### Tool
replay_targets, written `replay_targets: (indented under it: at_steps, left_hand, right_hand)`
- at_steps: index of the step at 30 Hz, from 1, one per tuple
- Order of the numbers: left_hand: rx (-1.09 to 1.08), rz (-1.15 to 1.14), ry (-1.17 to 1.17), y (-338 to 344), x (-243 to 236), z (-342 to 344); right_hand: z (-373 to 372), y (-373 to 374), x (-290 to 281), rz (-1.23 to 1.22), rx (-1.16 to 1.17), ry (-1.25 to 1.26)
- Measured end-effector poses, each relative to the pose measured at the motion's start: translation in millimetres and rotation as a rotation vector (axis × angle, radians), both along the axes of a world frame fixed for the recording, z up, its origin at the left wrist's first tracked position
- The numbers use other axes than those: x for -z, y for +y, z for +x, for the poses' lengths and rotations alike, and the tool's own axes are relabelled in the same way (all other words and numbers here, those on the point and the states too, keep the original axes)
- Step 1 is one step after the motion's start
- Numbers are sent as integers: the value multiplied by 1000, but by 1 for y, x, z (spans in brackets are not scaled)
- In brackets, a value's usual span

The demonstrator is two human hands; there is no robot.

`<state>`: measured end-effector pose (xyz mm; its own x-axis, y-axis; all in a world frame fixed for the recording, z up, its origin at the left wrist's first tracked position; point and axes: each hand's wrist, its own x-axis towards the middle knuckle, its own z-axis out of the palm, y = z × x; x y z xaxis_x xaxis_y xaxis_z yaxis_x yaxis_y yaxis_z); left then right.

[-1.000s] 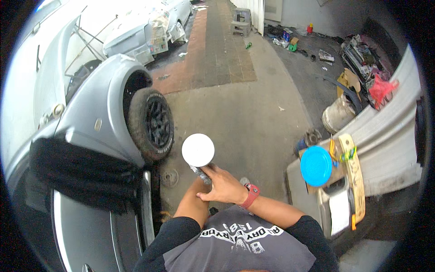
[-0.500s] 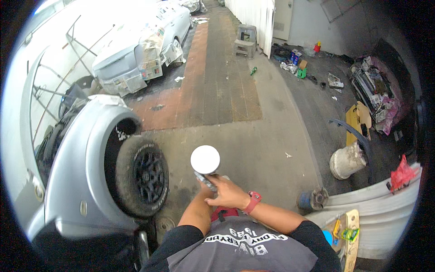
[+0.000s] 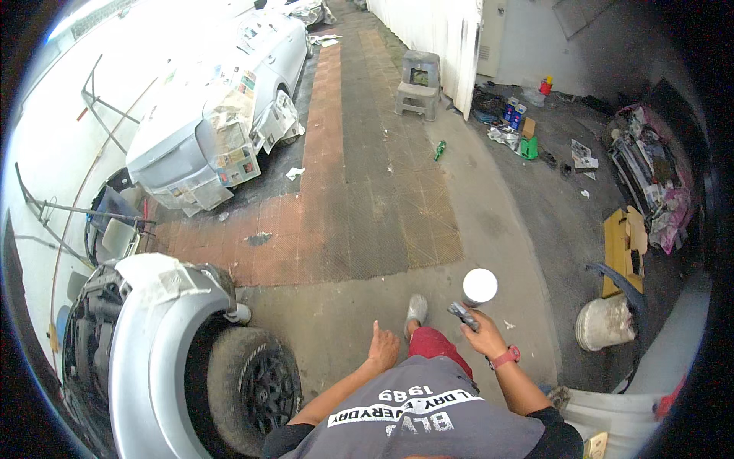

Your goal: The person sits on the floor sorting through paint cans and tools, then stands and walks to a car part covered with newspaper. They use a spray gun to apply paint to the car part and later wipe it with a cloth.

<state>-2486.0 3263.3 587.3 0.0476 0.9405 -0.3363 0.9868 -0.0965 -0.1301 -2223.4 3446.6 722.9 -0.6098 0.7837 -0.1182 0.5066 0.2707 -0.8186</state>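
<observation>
My right hand [image 3: 482,334] grips a dark metal tool [image 3: 463,315], apparently a spray gun, topped by a round white cup [image 3: 480,285]. My left hand [image 3: 383,348] is empty, one digit raised and apart from the others, a little way left of the tool. Below and left is a silver car fender [image 3: 153,336] with a black-rimmed tyre [image 3: 229,382]. Between my hands show my red shorts [image 3: 432,348] and a grey shoe [image 3: 417,312] on the concrete floor.
A silver car [image 3: 176,157] masked with newspaper stands at back left beside rubber floor tiles [image 3: 352,214]. A step stool [image 3: 419,99], green bottle [image 3: 440,151], cardboard box [image 3: 615,252], dirty bucket [image 3: 596,325] and wrapped parts [image 3: 650,176] lie ahead and to the right.
I have moved forward past the bench with the blue lid. My hands have separated: the right carried the tool rightward, the left let go and moved lower left.
</observation>
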Motion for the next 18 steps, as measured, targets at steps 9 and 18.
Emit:
replay_targets:
  at_steps: [9,18]
  left_hand:
    - [-234,143,-7,378,-93,-254]
    - [-996,304,-725,519,-62,-607]
  right_hand:
    - [-166,265,99,43,291,-43]
    - [-402,548,70,83,262,37]
